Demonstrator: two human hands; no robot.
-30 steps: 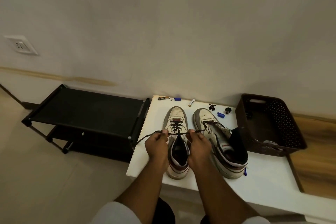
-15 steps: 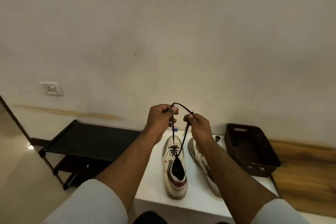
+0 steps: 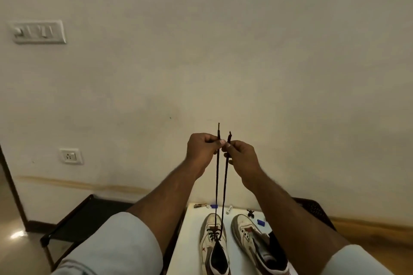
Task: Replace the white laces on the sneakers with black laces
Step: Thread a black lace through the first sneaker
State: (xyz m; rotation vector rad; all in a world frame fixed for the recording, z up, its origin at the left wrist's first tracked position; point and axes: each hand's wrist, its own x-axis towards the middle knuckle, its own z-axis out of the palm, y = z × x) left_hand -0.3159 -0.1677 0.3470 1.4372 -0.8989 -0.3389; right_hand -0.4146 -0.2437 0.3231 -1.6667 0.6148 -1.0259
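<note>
Two worn white sneakers stand side by side on a white table. The left sneaker has a black lace threaded through its lower eyelets. Both ends of that lace run straight up, pulled taut. My left hand pinches one end and my right hand pinches the other, held close together high above the shoe, the tips sticking up. The right sneaker shows empty eyelets; my right forearm hides part of it.
Small items lie along the table's far edge: a blue cap, a white tube, a black clip. A dark basket stands at the right behind my arm. A black shoe rack sits left of the table.
My hands have risen from beside the left sneaker to well above it, drawing both lace ends up taut. The head view has tilted upward toward the wall.
</note>
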